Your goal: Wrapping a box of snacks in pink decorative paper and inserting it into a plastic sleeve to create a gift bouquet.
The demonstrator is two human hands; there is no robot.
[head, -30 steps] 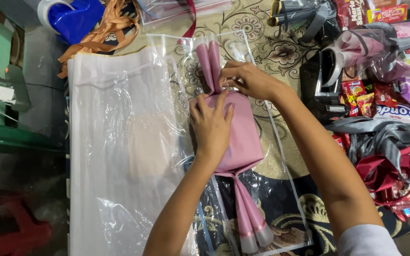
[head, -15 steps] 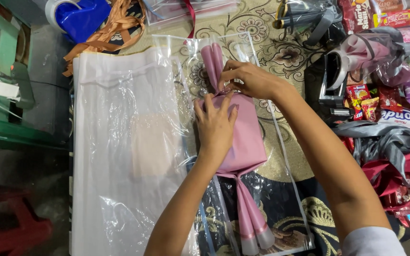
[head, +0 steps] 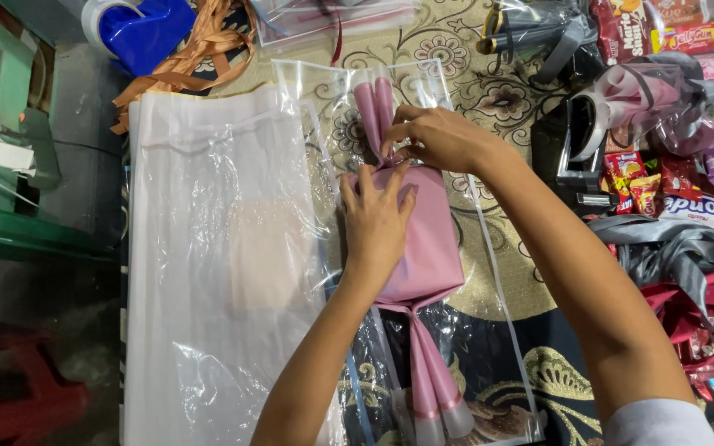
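Two hands on a pink wrapped parcel (head: 427,248), gathered both ends: left hand (head: 376,216) flat, right hand (head: 431,136) pinching

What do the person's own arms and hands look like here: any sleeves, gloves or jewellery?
Both hands are bare: the left hand and the right hand show no gloves, rings, watch or bracelet. Both forearms are uncovered. The right arm ends in a short white sleeve at the lower edge of the picture. No sleeve shows on the left arm.

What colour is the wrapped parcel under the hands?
Pink wrapped parcel, seen best in the head view.
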